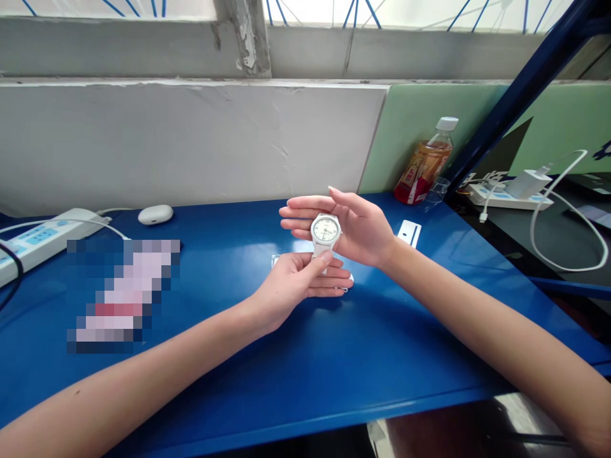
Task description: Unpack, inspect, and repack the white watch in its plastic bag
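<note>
Currently my left hand (291,277) pins the white watch (326,230) under its thumb, fingers nearly straight, holding it above the table (382,356) towards the far edge. My right hand (365,229) is spread open behind it, though I can't quite tell whether they touch; a bottle (424,166) leans by the table's far right corner.

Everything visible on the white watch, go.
The white watch has a round, pale dial with dark markings, a small crown on its right edge and a white, plastic-looking strap. Dial facing the camera, it is held over the blue table by the left hand, thumb across the strap. The open right hand is behind it; contact there is unclear.
</note>
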`<state>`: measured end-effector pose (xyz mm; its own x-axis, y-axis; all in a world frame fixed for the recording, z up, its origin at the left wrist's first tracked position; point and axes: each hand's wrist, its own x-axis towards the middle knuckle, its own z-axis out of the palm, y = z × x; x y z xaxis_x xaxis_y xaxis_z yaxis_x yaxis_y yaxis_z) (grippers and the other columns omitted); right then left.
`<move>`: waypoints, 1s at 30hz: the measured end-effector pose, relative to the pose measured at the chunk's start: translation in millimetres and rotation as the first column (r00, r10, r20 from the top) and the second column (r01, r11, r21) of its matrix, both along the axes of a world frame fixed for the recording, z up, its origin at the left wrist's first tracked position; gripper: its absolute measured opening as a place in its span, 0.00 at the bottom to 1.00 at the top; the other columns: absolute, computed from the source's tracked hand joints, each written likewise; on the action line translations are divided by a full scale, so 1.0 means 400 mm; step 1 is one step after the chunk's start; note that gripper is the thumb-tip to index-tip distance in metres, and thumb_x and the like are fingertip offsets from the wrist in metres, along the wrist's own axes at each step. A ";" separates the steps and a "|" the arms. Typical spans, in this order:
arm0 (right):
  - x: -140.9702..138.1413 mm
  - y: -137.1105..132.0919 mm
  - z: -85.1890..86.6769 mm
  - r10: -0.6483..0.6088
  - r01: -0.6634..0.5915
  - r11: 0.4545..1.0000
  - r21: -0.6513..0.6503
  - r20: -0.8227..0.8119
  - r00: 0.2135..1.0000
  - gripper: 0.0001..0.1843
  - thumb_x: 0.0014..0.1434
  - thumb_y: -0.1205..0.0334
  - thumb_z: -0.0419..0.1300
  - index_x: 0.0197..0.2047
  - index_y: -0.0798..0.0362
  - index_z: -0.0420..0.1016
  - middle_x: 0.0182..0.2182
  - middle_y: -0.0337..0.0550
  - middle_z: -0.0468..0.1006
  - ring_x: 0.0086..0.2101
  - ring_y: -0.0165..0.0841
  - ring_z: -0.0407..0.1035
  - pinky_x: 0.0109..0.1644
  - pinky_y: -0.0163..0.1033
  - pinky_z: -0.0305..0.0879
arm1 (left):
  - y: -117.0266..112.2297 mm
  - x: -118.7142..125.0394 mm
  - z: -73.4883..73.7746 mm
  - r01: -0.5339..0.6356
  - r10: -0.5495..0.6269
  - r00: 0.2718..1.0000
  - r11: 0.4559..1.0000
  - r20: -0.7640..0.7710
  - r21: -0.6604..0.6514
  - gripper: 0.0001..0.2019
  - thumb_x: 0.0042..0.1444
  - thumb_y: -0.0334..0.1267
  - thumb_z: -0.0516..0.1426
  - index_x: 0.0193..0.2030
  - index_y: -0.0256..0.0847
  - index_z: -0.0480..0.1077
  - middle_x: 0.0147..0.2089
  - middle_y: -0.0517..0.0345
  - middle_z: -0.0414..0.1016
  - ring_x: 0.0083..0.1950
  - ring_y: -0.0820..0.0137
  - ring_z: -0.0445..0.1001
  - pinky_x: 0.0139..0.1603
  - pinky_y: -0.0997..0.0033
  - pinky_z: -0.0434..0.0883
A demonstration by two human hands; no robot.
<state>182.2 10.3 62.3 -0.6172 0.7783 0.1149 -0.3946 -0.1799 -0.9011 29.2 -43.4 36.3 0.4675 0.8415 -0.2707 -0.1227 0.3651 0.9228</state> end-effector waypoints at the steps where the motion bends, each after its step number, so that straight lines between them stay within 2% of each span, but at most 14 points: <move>1: 0.001 0.001 -0.002 -0.003 0.003 1.000 -0.009 -0.002 1.000 0.24 0.67 0.47 0.49 0.47 0.52 0.81 0.55 0.47 0.80 0.57 0.42 0.72 0.64 0.48 0.66 | 0.000 0.000 0.000 0.007 -0.007 1.000 1.000 0.001 -0.004 0.18 0.63 0.47 0.62 0.44 0.31 0.76 0.44 0.38 0.82 0.47 0.54 0.83 0.51 0.55 0.78; 7: 0.002 0.010 -0.002 -0.014 0.015 0.999 -0.046 0.025 1.000 0.26 0.66 0.42 0.50 0.48 0.54 0.80 0.52 0.49 0.81 0.55 0.43 0.74 0.61 0.49 0.69 | 0.000 0.000 0.005 0.041 -0.041 0.999 0.998 -0.004 0.051 0.18 0.62 0.48 0.62 0.45 0.31 0.76 0.43 0.40 0.83 0.46 0.54 0.83 0.50 0.56 0.78; 10: 0.004 0.016 0.004 -0.088 0.088 0.996 -0.004 0.072 0.994 0.22 0.64 0.45 0.54 0.47 0.52 0.79 0.48 0.48 0.83 0.52 0.42 0.75 0.58 0.48 0.71 | 0.014 -0.009 0.018 -0.020 0.028 0.999 0.982 -0.039 0.186 0.17 0.61 0.48 0.63 0.43 0.32 0.77 0.41 0.43 0.83 0.45 0.55 0.83 0.51 0.55 0.77; 12: 0.013 0.017 0.004 -0.193 0.187 0.980 0.061 0.102 0.976 0.16 0.63 0.50 0.58 0.45 0.51 0.80 0.45 0.46 0.84 0.50 0.40 0.76 0.58 0.47 0.71 | 0.030 -0.020 0.027 -0.090 0.117 0.991 0.944 -0.067 0.317 0.16 0.60 0.47 0.64 0.41 0.34 0.78 0.41 0.45 0.83 0.45 0.56 0.82 0.53 0.55 0.76; 15: 0.041 0.003 -0.008 -0.327 0.305 0.939 0.160 0.138 0.935 0.14 0.64 0.54 0.58 0.47 0.51 0.79 0.45 0.45 0.83 0.49 0.38 0.76 0.60 0.47 0.68 | 0.059 -0.043 0.031 -0.160 0.259 0.958 0.842 -0.126 0.516 0.13 0.60 0.46 0.63 0.42 0.38 0.79 0.42 0.50 0.83 0.47 0.57 0.81 0.54 0.57 0.75; 17: 0.062 -0.018 -0.023 -0.406 0.360 0.900 0.245 0.175 0.897 0.15 0.65 0.53 0.58 0.49 0.50 0.78 0.45 0.45 0.84 0.51 0.39 0.76 0.60 0.49 0.68 | 0.074 -0.057 0.021 -0.129 0.348 0.911 0.750 -0.220 0.649 0.12 0.61 0.46 0.62 0.42 0.40 0.80 0.44 0.52 0.82 0.48 0.57 0.80 0.54 0.59 0.73; 19: 0.078 -0.045 -0.041 -0.475 0.366 0.847 0.386 0.238 0.847 0.17 0.66 0.51 0.57 0.53 0.48 0.76 0.45 0.45 0.84 0.52 0.40 0.75 0.61 0.50 0.67 | 0.081 -0.068 0.003 -0.067 0.437 0.849 0.646 -0.297 0.760 0.10 0.60 0.43 0.61 0.43 0.42 0.80 0.44 0.54 0.82 0.49 0.57 0.78 0.55 0.60 0.71; 21: 0.087 -0.071 -0.058 -0.545 0.346 0.783 0.517 0.301 0.783 0.19 0.67 0.50 0.57 0.57 0.47 0.74 0.44 0.45 0.84 0.52 0.42 0.75 0.61 0.52 0.66 | 0.083 -0.074 -0.017 0.043 0.455 0.819 0.559 -0.350 0.828 0.11 0.60 0.40 0.59 0.47 0.44 0.80 0.46 0.54 0.82 0.52 0.55 0.77 0.57 0.59 0.69; 24: 0.088 -0.096 -0.079 -0.641 0.294 0.679 0.673 0.349 0.683 0.24 0.64 0.50 0.60 0.61 0.45 0.71 0.46 0.44 0.84 0.50 0.43 0.76 0.57 0.52 0.69 | 0.081 -0.078 -0.042 0.247 0.476 0.745 0.453 -0.467 0.857 0.15 0.60 0.38 0.57 0.52 0.45 0.78 0.54 0.50 0.80 0.57 0.52 0.76 0.62 0.53 0.66; 26: 0.087 -0.100 -0.090 -0.683 0.277 0.640 0.716 0.366 0.632 0.23 0.64 0.50 0.61 0.60 0.46 0.73 0.46 0.44 0.84 0.47 0.42 0.77 0.54 0.50 0.71 | 0.079 -0.079 -0.051 0.341 0.472 0.714 0.411 -0.517 0.846 0.16 0.60 0.38 0.56 0.53 0.44 0.77 0.55 0.48 0.79 0.60 0.50 0.74 0.64 0.48 0.63; 30: 0.093 -0.091 -0.104 -0.704 0.288 0.647 0.706 0.408 0.582 0.17 0.62 0.50 0.63 0.47 0.50 0.83 0.41 0.45 0.85 0.41 0.41 0.78 0.48 0.46 0.72 | 0.078 -0.078 -0.057 0.435 0.421 0.714 0.359 -0.559 0.826 0.15 0.62 0.38 0.56 0.53 0.44 0.77 0.56 0.46 0.79 0.65 0.50 0.69 0.69 0.47 0.56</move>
